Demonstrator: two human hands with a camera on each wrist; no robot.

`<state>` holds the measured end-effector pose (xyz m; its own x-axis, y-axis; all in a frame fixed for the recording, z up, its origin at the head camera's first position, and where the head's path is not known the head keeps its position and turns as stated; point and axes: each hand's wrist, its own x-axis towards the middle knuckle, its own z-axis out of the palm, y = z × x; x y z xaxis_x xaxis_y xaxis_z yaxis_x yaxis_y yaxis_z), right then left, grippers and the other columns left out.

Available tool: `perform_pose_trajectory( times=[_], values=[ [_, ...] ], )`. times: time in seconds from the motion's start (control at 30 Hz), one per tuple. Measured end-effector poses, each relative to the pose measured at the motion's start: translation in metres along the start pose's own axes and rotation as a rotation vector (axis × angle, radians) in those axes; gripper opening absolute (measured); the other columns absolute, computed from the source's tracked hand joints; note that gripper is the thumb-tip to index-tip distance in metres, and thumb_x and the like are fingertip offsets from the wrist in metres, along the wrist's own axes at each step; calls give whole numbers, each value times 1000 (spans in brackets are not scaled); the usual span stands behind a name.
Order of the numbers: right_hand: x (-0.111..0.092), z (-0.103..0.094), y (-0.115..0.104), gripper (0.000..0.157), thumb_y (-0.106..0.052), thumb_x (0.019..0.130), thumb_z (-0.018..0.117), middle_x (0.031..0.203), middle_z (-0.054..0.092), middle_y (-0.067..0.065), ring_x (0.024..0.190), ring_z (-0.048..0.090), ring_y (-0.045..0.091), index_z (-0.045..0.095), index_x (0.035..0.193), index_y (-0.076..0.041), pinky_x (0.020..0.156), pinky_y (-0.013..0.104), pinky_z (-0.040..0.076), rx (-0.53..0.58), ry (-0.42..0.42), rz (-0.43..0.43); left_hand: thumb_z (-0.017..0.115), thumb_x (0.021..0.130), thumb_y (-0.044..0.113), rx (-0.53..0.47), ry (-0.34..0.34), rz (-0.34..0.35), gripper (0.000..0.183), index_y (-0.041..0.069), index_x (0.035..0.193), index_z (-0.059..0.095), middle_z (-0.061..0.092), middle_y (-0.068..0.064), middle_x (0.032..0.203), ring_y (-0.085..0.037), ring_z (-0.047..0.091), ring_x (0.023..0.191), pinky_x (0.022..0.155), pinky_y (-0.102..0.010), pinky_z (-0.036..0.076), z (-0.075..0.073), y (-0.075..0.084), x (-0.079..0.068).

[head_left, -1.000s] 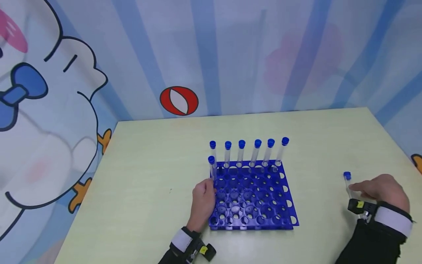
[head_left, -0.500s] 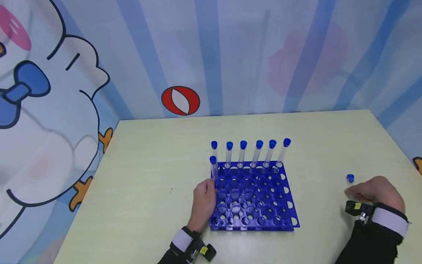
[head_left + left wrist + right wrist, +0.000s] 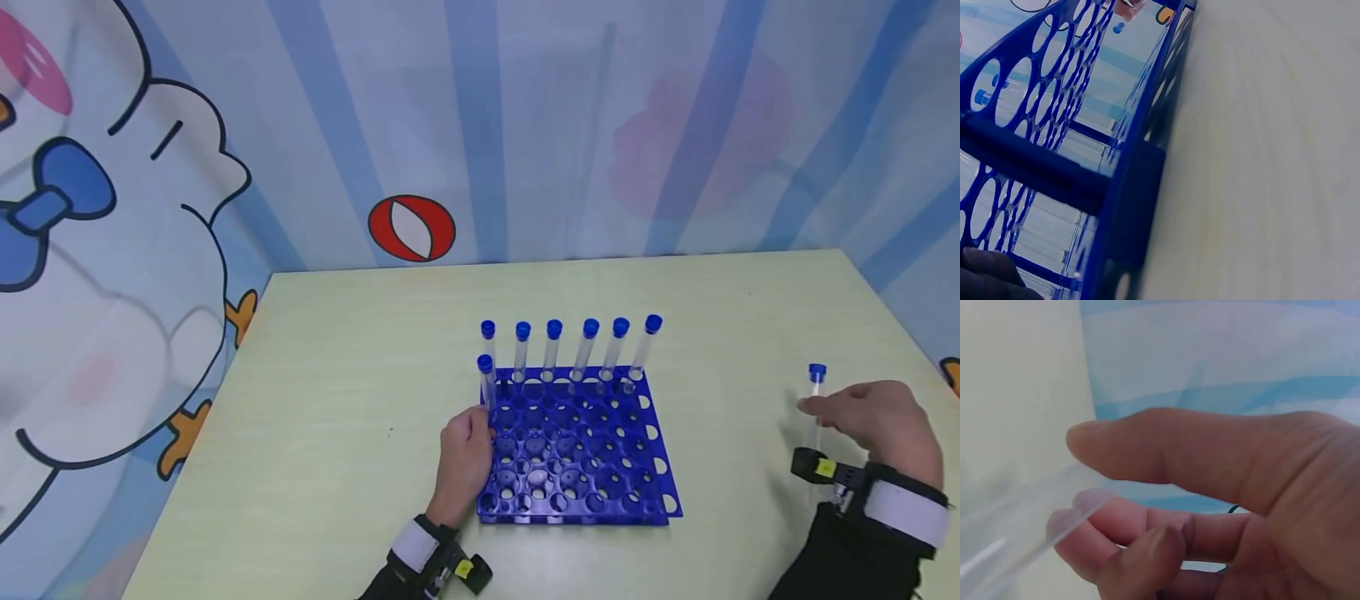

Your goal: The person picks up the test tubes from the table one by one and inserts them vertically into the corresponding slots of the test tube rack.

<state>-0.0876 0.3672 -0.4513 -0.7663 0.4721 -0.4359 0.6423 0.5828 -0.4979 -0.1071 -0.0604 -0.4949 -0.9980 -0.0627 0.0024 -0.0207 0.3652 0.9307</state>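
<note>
In the head view, my left hand [image 3: 463, 457] grips the left side of a blue plastic test tube rack [image 3: 577, 479]. Its fingers [image 3: 988, 275] show dark at the lower left of the left wrist view, against the perforated rack. Far to the right, my right hand [image 3: 877, 421] pinches a clear test tube [image 3: 817, 383] with a blue cap, held upright above the table. The right wrist view shows that tube's clear wall [image 3: 1010, 534] between thumb and fingers. Several capped tubes [image 3: 553, 342] line the rack's back row, and one more tube [image 3: 486, 375] stands at its left, ahead of my left hand.
The pale tabletop [image 3: 337, 400] stretches around the rack. Its back edge meets a blue striped wall [image 3: 555, 125] with cartoon prints. Each wrist wears a strapped black camera, such as the right wrist camera [image 3: 817, 467].
The right hand first dips lower with the tube, then rises and shifts slightly right, so more of the tube shows. The left hand and rack stay in place.
</note>
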Motion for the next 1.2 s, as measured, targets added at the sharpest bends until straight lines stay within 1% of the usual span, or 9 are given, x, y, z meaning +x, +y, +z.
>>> perform_pose_trajectory(
  times=[0.1, 0.2, 0.3, 0.37, 0.5, 0.63, 0.77, 1.0, 1.2],
  values=[
    [-8, -1, -7, 65, -47, 86, 56, 86, 58, 21, 98, 45, 46, 50, 119, 9, 69, 53, 40, 49, 29, -24, 34, 98, 16, 0, -1, -5, 36, 6, 68, 51, 46, 1, 61, -11, 40, 50, 45, -22, 29, 0, 0, 0],
    [-24, -4, -21, 61, -44, 88, 55, 107, 51, 30, 97, 43, 44, 49, 117, 8, 69, 54, 38, 87, 40, -49, 34, 98, 16, 1, -2, -7, 36, 6, 68, 51, 45, 1, 60, -11, 40, 50, 45, -22, 29, 0, 0, 0],
    [-37, -4, -31, 55, -43, 88, 55, 104, 51, 26, 91, 44, 39, 52, 111, 7, 63, 45, 38, 81, 65, -114, 34, 98, 16, 0, 1, -2, 36, 6, 67, 51, 45, 1, 60, -11, 40, 50, 45, -22, 29, 0, 0, 0],
    [-43, -4, -34, 52, -43, 88, 55, 102, 52, 23, 87, 45, 35, 54, 106, 5, 58, 39, 36, 70, 88, -162, 34, 98, 16, -1, 0, 0, 36, 6, 67, 51, 45, 1, 60, -11, 39, 49, 45, -22, 29, 0, 0, 0],
    [-51, -6, -38, 46, -40, 90, 54, 100, 54, 23, 84, 45, 33, 55, 101, 5, 55, 35, 35, 63, 140, -233, 33, 98, 16, 3, -7, -2, 37, 6, 67, 51, 45, 1, 60, -11, 39, 49, 45, -22, 29, 0, 0, 0],
    [-58, -7, -44, 37, -32, 91, 55, 104, 55, 26, 88, 44, 35, 55, 97, 5, 61, 37, 35, 84, 196, -279, 33, 98, 15, 2, -7, 2, 37, 6, 67, 51, 45, 1, 60, -11, 39, 49, 45, -22, 29, -1, 1, 0],
    [-63, -8, -46, 35, -31, 90, 57, 103, 54, 26, 87, 42, 33, 55, 95, 4, 63, 38, 32, 99, 235, -298, 33, 98, 16, -5, -11, 6, 37, 6, 67, 51, 45, 1, 59, -11, 39, 49, 45, -22, 29, -1, 1, 0],
    [-66, -7, -50, 36, -32, 90, 57, 98, 55, 23, 84, 42, 32, 55, 97, 3, 63, 38, 31, 101, 239, -304, 32, 98, 16, -6, -18, -8, 37, 6, 68, 51, 44, 1, 60, -11, 39, 50, 45, -22, 29, -2, 0, -1],
    [-79, -8, -59, 35, -32, 90, 56, 98, 55, 23, 86, 45, 35, 54, 98, 3, 66, 42, 34, 96, 246, -332, 33, 98, 16, -25, -12, 5, 37, 6, 66, 49, 44, 1, 59, -10, 38, 48, 45, -22, 28, -1, 0, 0]
  ],
)
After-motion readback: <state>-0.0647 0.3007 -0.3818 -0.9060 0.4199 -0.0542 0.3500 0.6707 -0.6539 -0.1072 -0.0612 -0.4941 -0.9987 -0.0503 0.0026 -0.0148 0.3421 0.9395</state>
